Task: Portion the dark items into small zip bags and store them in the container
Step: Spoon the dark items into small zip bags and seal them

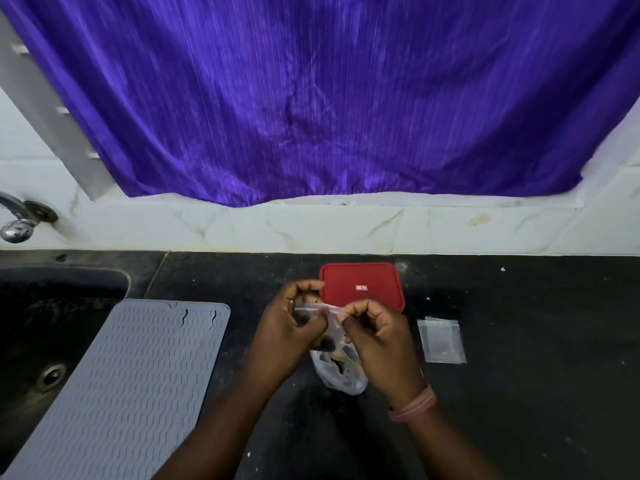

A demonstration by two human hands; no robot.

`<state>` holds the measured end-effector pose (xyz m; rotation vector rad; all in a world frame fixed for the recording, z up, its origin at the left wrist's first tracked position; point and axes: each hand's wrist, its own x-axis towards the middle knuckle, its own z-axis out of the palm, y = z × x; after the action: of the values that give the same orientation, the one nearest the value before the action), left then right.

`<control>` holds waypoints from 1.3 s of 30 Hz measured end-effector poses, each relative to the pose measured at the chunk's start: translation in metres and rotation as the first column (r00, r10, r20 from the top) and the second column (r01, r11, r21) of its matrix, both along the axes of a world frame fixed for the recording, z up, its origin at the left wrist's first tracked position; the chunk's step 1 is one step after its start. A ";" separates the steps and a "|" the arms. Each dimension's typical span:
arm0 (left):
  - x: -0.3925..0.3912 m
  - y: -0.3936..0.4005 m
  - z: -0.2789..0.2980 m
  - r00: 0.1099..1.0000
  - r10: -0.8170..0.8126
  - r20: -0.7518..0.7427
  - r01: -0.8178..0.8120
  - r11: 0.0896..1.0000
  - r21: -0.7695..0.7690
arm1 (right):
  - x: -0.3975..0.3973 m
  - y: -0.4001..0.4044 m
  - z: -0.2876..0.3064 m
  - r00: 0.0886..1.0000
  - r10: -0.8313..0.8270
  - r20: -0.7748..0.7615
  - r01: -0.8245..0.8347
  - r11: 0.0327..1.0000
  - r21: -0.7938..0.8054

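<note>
A: Hands?

B: Both up over the black counter (pixel 519 341), working one small clear zip bag (pixel 334 318). Left hand (pixel 294 327) has its fingers curled round the bag's left end. Right hand (pixel 374 336) pinches the top strip at the right end, fingers curled in. The bag is stretched between them, just in front of the container.

A: Dark stuff?

B: Some dark pieces (pixel 327 342) show through the small bag, below the left hand. More sit in a thin plastic bag (pixel 341 374) lying on the counter under the hands. Can't tell if the zip is closed.

A: Container?

B: Red-lidded container (pixel 362 285), lid on, at the back of the counter near the wall tiles. The left hand's fingertips overlap its left edge in the view.

A: Anything else?

B: Stack of spare zip bags (pixel 441 341) flat on the counter, right of the hands, apart from them. Grey ribbed mat (pixel 131 382) to the left, partly over the sink (pixel 41 306). Tap (pixel 19 220) on the left wall, purple curtain (pixel 329 98) above.
</note>
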<state>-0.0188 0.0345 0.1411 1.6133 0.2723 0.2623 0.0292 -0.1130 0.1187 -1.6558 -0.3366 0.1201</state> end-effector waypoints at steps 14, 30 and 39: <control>0.001 0.001 -0.007 0.999 0.047 0.020 -0.046 0.997 -0.069 | 0.004 -0.003 0.002 0.998 0.025 -0.062 -0.026 1.000 -0.018; 0.002 0.003 -0.007 0.997 0.071 -0.005 -0.072 0.990 -0.122 | 0.004 0.002 0.001 0.998 0.043 -0.046 -0.043 0.999 0.005; 0.006 0.004 -0.018 0.999 0.044 0.014 -0.041 0.990 -0.134 | 0.002 0.003 0.000 0.993 0.078 -0.084 -0.076 0.997 0.023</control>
<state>-0.0131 0.0382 0.1230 1.4731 0.3051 0.2844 0.0313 -0.1100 0.1190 -1.6135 -0.3359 0.2439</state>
